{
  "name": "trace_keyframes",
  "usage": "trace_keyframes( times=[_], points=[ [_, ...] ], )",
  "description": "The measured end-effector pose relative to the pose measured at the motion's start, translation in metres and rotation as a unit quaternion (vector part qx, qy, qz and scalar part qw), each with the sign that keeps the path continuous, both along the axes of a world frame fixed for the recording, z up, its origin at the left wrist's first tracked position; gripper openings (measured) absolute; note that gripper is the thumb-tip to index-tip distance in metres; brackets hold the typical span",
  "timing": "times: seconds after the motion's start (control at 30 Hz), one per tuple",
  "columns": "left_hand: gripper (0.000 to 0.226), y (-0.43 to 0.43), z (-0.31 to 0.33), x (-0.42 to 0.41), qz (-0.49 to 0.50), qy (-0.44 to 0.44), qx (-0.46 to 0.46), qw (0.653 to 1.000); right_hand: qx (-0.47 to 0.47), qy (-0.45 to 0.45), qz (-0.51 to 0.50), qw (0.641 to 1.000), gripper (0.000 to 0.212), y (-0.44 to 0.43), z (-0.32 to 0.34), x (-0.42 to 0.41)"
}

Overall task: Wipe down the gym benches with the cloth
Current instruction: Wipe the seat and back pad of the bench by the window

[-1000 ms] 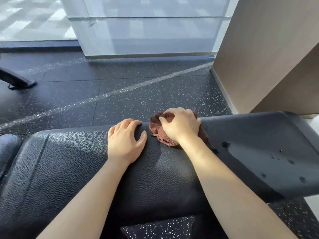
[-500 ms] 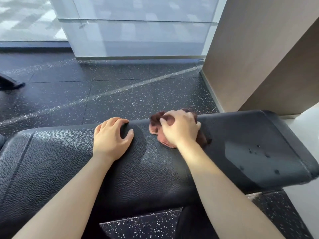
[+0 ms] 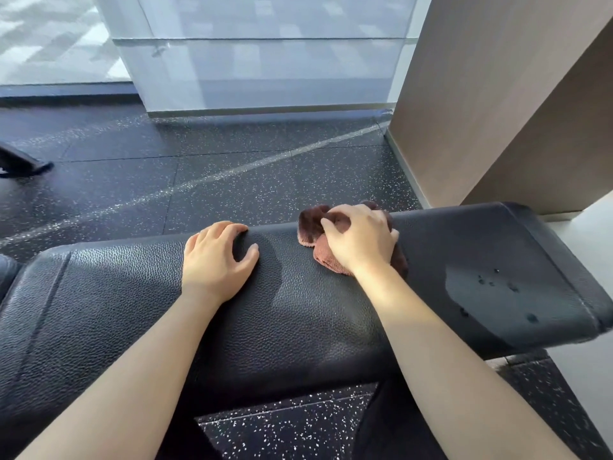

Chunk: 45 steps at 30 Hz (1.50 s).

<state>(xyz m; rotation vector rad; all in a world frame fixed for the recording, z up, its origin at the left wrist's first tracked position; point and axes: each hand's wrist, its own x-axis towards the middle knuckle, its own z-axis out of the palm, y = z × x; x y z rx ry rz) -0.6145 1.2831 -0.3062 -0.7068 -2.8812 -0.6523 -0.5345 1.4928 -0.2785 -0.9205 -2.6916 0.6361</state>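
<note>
Over the last second your right hand [image 3: 361, 242] has carried the cloth away from your left hand and along the bench pad [image 3: 298, 320], closing on its wet end. The view has swung a little with it.

The black textured pad runs across the whole frame in front of you, over speckled rubber flooring [image 3: 232, 167]. Toward its right end lies a darker damp patch [image 3: 471, 293], with a few water droplets [image 3: 512, 287] sitting on and beside it, apart from the cloth.

Your left hand [image 3: 217, 260] rests on the pad with fingers spread and lightly bent, tips at the far edge, gripping nothing; it looks to be bracing you. Your right hand has its fingers curled over the bunched brown cloth [image 3: 310, 224] and presses it onto the pad at the far edge.

You appear to be mid-wipe on this bench, with the right end not yet done. The next stroke probably calls for sweeping the cloth rightward through the damp patch and droplets, keeping pressure down and covering the pad's rounded end and near edge too.
</note>
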Motion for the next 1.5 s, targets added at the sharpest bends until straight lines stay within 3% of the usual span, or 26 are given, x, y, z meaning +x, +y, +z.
trace_keyframes(
  times=[0.2, 0.33, 0.47, 0.67, 0.93, 1.07, 1.23, 1.4, 1.5],
  points=[
    [0.051, 0.006, -0.003, 0.02, -0.072, 0.006, 0.02, 0.997, 0.006, 0.082, 0.007, 0.997, 0.027, -0.034, -0.012, 0.085],
    [0.047, 0.008, -0.01, 0.029, -0.057, 0.006, 0.045, 0.997, 0.013, 0.086, -0.017, 0.996, 0.029, -0.038, -0.015, 0.088],
    [0.042, 0.006, -0.01, 0.023, -0.054, 0.009, 0.054, 0.997, -0.008, 0.03, -0.045, 0.999, 0.029, -0.029, -0.006, 0.05],
    [0.036, 0.005, -0.01, 0.023, -0.054, 0.005, 0.067, 0.996, -0.004, 0.004, -0.025, 1.0, 0.052, -0.039, -0.002, 0.06],
    [0.031, 0.0, -0.015, 0.023, -0.087, -0.001, 0.08, 0.993, -0.006, 0.023, -0.078, 0.997, 0.038, -0.084, -0.004, 0.113],
    [0.033, 0.0, -0.014, 0.025, -0.09, 0.003, 0.084, 0.992, -0.006, 0.067, -0.132, 0.989, 0.028, -0.083, -0.004, 0.1],
    [0.034, 0.0, -0.015, 0.026, -0.092, 0.008, 0.085, 0.992, -0.035, 0.06, -0.147, 0.987, 0.026, -0.075, 0.004, 0.084],
    [0.032, 0.001, -0.015, 0.026, -0.091, 0.01, 0.083, 0.992, 0.011, 0.052, -0.134, 0.99, 0.025, -0.095, -0.008, 0.118],
    [0.034, 0.001, -0.015, 0.026, -0.089, 0.018, 0.087, 0.992, 0.025, 0.092, -0.151, 0.984, 0.024, -0.117, -0.019, 0.126]
  ],
)
